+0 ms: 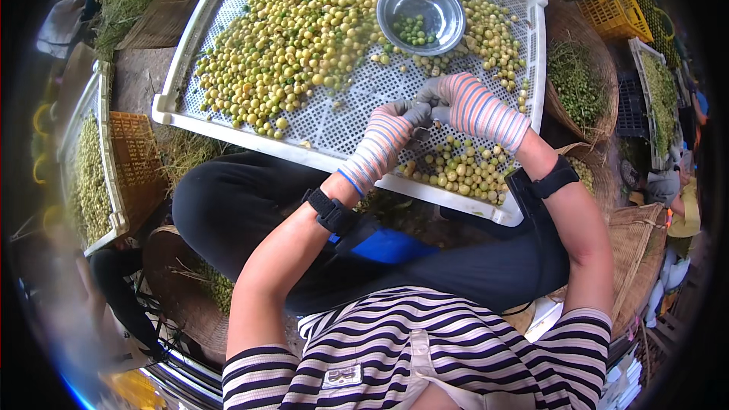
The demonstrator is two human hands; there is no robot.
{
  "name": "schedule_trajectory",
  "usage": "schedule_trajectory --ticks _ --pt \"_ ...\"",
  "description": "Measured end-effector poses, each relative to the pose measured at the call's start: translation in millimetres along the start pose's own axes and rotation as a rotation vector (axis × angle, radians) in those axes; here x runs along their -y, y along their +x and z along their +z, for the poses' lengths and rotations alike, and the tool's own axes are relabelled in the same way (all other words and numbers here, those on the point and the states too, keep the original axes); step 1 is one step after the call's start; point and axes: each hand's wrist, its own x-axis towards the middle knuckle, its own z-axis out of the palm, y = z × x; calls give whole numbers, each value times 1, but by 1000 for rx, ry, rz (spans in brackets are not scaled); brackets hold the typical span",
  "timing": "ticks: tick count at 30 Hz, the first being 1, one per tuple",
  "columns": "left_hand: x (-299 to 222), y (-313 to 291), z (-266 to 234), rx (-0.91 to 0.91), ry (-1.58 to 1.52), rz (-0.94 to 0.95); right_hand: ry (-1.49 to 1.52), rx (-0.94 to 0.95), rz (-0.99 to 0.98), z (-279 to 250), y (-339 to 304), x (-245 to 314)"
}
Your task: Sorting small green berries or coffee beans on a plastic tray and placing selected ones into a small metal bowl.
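My left hand (385, 137) and my right hand (472, 105) wear striped knit gloves with grey fingertips. They meet over a white perforated tray (201, 128), fingers pinched together; whatever is between them is too small or hidden to name. A large heap of round yellow-green fruits (300, 49) covers the tray's far and left part. Nearer to me, below my hands, lies a smaller group of pale fruits (463, 173). Just beyond my right hand a clear round bowl (387, 24) sits on the tray, with several small green fruits (411, 30) inside.
My crossed legs (243, 190) are under the tray's near edge. Left stands another fruit-filled tray (115, 175) by an orange crate (138, 156). On the right are a woven basket (591, 130) of green fruits and stems (575, 80), plus a yellow crate (619, 14).
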Motion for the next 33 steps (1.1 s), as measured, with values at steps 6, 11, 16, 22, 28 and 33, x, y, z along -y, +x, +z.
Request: schedule_trajectory --ticks 6,11,16,22,28,33 --pt "-2 -4 3 6 120 -87 -289 130 -13 7 1 7" --pt "-7 -3 0 -22 118 -37 234 -38 88 9 -2 -13" --pt "-6 -3 -4 89 -231 -54 202 -222 309 -22 4 -58" --pt "-4 7 -11 55 -435 -66 -463 -41 287 -8 5 -63" --pt "-5 4 -13 -223 -277 -75 -454 -259 292 -14 12 -52" --pt "-5 2 -14 -255 -269 -90 -268 -11 224 5 12 -36"
